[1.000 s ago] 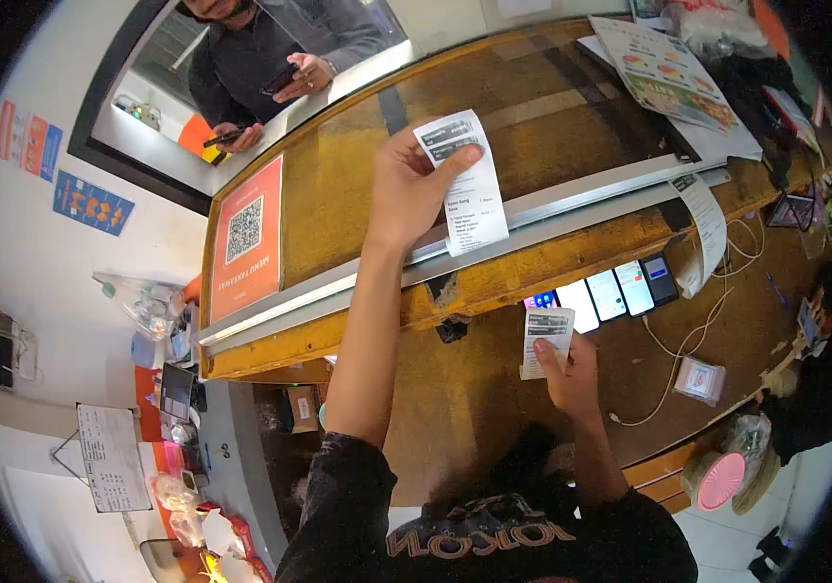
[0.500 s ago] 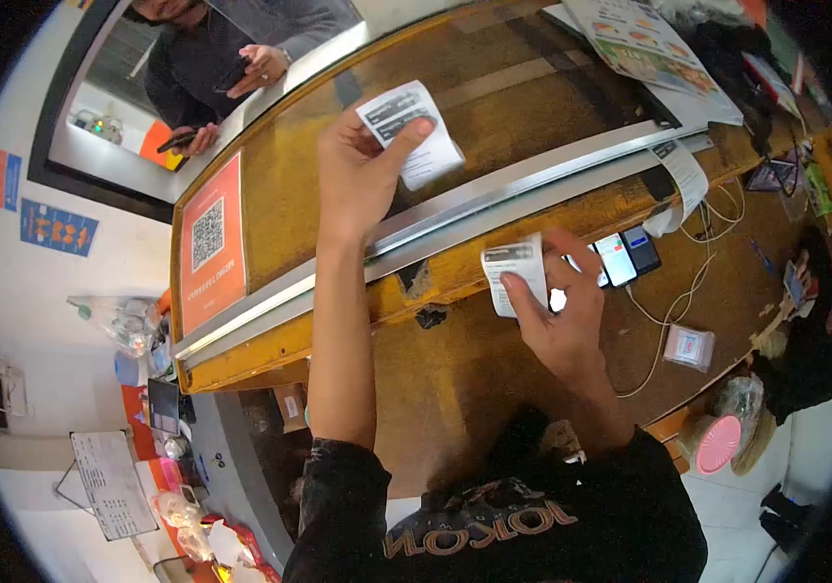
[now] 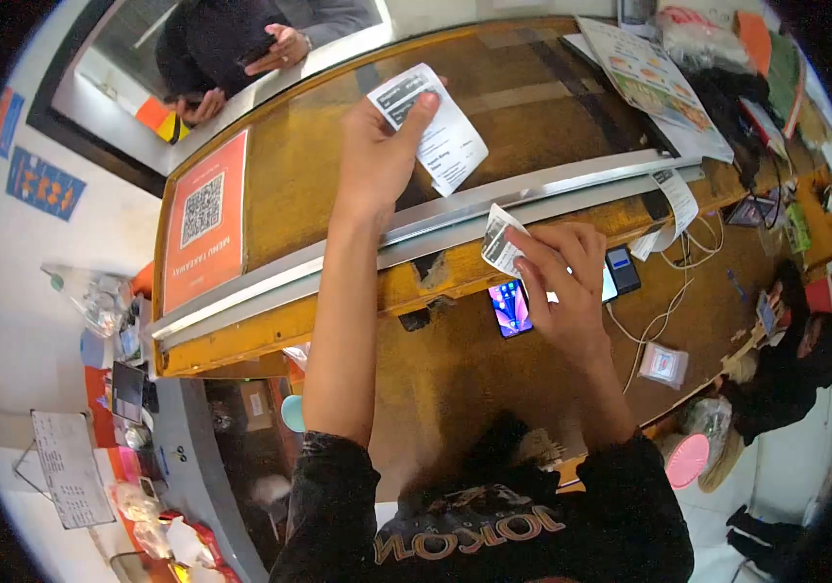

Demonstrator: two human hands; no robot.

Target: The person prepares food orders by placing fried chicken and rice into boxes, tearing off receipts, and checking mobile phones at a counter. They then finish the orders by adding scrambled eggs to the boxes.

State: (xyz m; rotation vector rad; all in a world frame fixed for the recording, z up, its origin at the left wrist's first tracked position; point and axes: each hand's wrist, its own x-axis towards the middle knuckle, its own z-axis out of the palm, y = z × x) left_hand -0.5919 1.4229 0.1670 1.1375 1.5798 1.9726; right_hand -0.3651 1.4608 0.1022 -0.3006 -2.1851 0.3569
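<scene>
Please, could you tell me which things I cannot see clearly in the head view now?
Head view, all of these:
- Fine print on the larger receipt in the left hand: too small.
- Part of the smaller receipt: covered by fingers of the right hand.
- Middle phones: partly behind the right hand.
- Head of the person at the window: cut off by the top edge.

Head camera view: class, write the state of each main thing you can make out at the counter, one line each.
Left hand: closed on the larger receipt
Larger receipt: held up, print showing
Right hand: closed on the smaller receipt
Smaller receipt: held, bent
Leftmost phone: screen lit
QR sign: lying flat
Draped receipt: over counter edge, curled
White cable: loosely looped
</scene>
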